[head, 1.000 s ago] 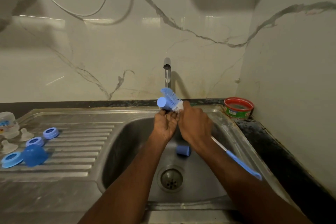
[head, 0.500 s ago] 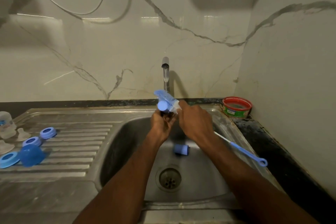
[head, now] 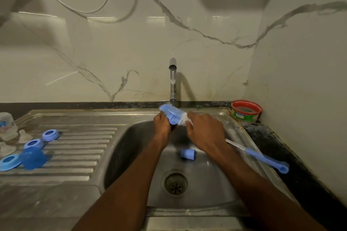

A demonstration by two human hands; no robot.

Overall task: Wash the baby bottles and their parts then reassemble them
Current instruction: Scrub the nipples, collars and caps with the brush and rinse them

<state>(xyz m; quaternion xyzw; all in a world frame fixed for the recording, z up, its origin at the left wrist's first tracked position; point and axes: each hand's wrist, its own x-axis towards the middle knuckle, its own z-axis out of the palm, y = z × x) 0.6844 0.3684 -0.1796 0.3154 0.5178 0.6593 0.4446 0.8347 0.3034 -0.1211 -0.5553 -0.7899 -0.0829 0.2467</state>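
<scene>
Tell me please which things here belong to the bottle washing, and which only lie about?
Job: bottle brush, blue cap in sink, rings, dome cap, teats, bottle, tap.
Lying about: red-rimmed tub, wall cables.

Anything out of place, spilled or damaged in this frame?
One thing: a blue cap lies on its side in the sink basin near the drain, loose below the hands. Otherwise nothing stands out; the remaining parts sit on the drainboard.

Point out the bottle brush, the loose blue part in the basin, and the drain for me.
bottle brush [head: 173, 115]: head view, on its blue bristle head.
loose blue part [head: 188, 154]: head view, on its side wall.
drain [head: 176, 184]: head view, on the strainer's middle.
</scene>
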